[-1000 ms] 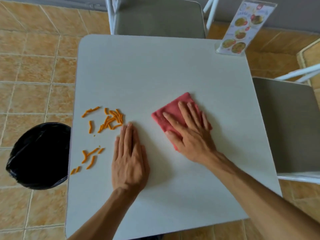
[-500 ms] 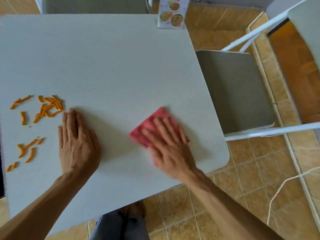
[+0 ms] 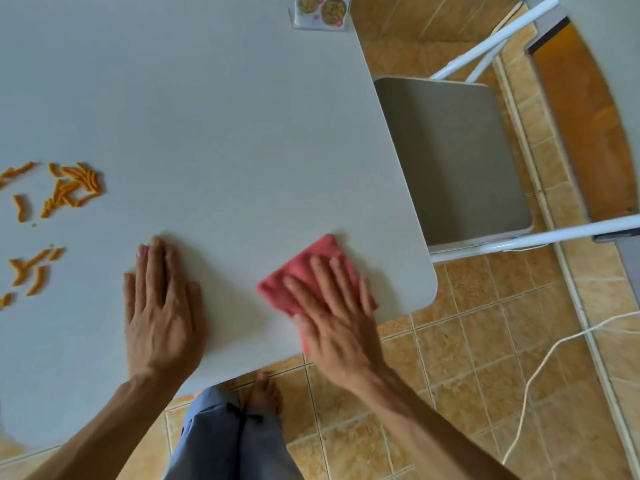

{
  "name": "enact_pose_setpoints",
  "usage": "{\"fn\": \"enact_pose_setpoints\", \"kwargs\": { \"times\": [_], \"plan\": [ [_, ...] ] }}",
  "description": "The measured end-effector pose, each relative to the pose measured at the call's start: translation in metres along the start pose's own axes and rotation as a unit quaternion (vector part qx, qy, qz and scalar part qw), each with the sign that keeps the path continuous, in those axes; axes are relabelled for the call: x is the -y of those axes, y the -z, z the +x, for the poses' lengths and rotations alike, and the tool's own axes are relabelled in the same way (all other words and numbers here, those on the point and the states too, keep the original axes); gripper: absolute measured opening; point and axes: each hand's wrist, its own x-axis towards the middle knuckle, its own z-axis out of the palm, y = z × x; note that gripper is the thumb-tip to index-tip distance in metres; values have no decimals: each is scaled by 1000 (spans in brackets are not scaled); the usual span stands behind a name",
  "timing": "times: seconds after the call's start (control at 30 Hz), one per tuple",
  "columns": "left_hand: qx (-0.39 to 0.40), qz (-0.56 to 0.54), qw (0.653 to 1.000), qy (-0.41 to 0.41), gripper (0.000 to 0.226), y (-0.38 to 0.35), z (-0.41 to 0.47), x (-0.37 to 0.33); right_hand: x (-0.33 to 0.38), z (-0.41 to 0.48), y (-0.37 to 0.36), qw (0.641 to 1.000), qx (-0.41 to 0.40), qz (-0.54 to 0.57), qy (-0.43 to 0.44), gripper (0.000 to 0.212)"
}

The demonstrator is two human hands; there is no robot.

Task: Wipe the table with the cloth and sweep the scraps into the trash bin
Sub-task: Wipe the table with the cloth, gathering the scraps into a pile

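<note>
A folded red cloth (image 3: 304, 268) lies near the front right corner of the white table (image 3: 225, 133). My right hand (image 3: 337, 313) presses flat on the cloth with its fingers spread and straight. To its left, my left hand (image 3: 161, 306) rests flat on the bare tabletop, fingers together. Several orange scraps (image 3: 65, 188) lie scattered at the table's left side, apart from both hands. The trash bin is out of view.
A menu stand (image 3: 320, 12) stands at the table's far edge. A grey chair (image 3: 450, 157) with a white frame sits right of the table. A white cord (image 3: 540, 368) runs across the tiled floor. My legs and a bare foot (image 3: 265, 393) show below the table's front edge.
My right hand has slid the cloth toward the table's front right corner. The view has swung right, so the bin has left the frame. My left hand has stayed flat in place.
</note>
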Motion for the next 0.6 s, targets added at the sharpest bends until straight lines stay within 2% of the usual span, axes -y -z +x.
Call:
{"fn": "enact_pose_setpoints", "kwargs": {
  "times": [0.03,0.13,0.2,0.27,0.33,0.43,0.5,0.53,0.6],
  "plan": [
    [0,3,1000,-4,64,1,0,0,-19,-2,0,999,0,-23,-36,56],
    [-12,13,1000,-1,64,-2,-1,-1,-60,-12,2,965,-3,1,-261,58],
    [-20,12,1000,4,64,-4,-2,-3,-53,-11,2,927,-26,51,-371,59],
    [-23,10,1000,3,63,-5,-1,-1,-25,0,-3,899,-30,82,-428,61],
    [-29,7,1000,1,61,-5,-1,0,17,6,-3,918,-21,79,-389,62],
    [-39,0,999,-6,59,-5,0,2,64,-2,-3,985,14,47,-167,58],
    [-38,-17,999,-15,58,-2,0,6,62,4,2,996,25,47,-65,54],
    [-34,-27,999,-25,57,1,0,9,54,15,4,998,17,46,-44,51],
    [-20,-44,997,-54,56,7,-3,18,35,48,7,998,-1,33,-55,50]
  ]
}}
